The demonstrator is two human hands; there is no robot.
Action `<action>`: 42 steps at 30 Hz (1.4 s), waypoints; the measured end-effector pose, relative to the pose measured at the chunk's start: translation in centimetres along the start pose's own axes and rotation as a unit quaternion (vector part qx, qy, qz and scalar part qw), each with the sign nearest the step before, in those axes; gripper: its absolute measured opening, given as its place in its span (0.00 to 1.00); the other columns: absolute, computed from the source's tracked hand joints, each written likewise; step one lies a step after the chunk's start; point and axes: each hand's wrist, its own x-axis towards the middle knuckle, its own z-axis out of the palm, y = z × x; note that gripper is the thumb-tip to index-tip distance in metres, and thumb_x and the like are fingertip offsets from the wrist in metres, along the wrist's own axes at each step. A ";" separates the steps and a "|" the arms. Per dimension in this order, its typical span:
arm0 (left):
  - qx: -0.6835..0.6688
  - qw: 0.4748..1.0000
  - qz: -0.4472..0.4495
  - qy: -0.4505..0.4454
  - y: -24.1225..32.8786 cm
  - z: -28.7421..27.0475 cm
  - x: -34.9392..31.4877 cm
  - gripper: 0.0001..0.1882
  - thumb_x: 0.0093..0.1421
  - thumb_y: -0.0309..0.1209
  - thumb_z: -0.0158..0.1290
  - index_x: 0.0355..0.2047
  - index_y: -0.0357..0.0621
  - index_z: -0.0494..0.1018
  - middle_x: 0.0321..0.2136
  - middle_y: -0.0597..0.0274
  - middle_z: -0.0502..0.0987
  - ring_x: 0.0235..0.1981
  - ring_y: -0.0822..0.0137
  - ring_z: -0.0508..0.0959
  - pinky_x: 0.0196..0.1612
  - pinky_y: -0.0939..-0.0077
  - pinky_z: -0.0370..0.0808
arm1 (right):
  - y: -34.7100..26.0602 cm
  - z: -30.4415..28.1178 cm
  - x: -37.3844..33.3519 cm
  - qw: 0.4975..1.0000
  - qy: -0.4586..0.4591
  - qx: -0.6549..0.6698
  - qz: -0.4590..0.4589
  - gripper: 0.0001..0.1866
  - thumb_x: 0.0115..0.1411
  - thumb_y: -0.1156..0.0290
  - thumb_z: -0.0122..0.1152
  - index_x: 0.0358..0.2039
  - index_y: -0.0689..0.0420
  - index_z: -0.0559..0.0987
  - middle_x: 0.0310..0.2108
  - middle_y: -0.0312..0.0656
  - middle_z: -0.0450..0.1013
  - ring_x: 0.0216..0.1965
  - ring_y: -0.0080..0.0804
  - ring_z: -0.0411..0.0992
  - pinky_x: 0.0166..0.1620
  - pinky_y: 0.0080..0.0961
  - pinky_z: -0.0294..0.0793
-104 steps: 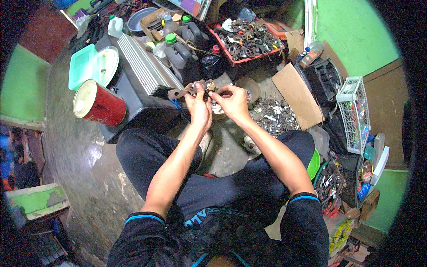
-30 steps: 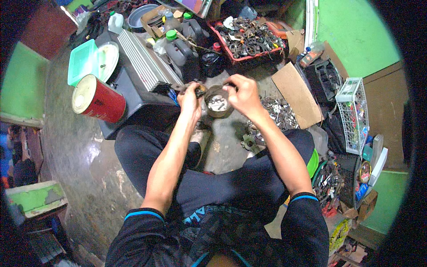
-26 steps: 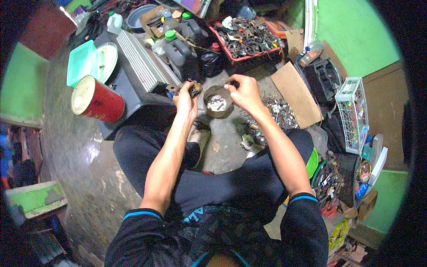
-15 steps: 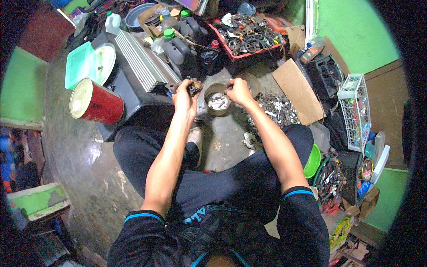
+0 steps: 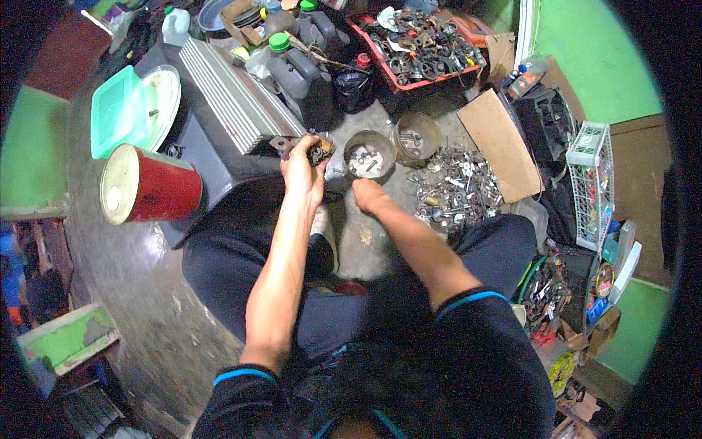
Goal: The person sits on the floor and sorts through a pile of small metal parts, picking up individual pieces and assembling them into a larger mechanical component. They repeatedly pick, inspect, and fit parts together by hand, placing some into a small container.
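Observation:
My left hand (image 5: pixel 300 174) is closed round a dark, greasy metal part (image 5: pixel 321 151) with a yellowish-brown patch, held up over the floor. The kind of part cannot be made out. My right hand (image 5: pixel 371 196) is curled closed at the near edge of a round tin (image 5: pixel 390 162) with small bolts and bits of metal on its pale bottom. Its fingertips are hidden, so whatever they hold does not show. Behind and to the right stands a second round tin (image 5: pixel 436 137) with a few bolts in it. A heap of loose bolts and nuts (image 5: pixel 457 189) lies to the right.
A red tray (image 5: pixel 398 86) full of metal parts stands at the far side. Dark jerrycans (image 5: pixel 296 73) and ribbed grey panels (image 5: pixel 238 102) are at the left, near a red can (image 5: pixel 164 186). A cardboard sheet (image 5: pixel 501 150) leans beside the bolt heap.
My right hand has drawn back toward me and left, from between the two tins to the nearer tin's front edge. My left hand still grips the metal part. The view has shifted slightly.

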 end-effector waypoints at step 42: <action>-0.019 1.000 -0.001 -0.021 0.0 1.0 -1.1 0.07 0.55 0.21 0.52 0.35 0.36 0.70 0.33 0.56 0.76 0.37 0.62 0.78 0.43 0.62 0.78 | 0.6 10.4 4.4 0.991 -0.012 0.131 0.033 0.12 0.49 0.74 0.55 0.33 0.67 0.79 0.37 0.61 0.75 0.38 0.56 0.76 0.44 0.43 0.76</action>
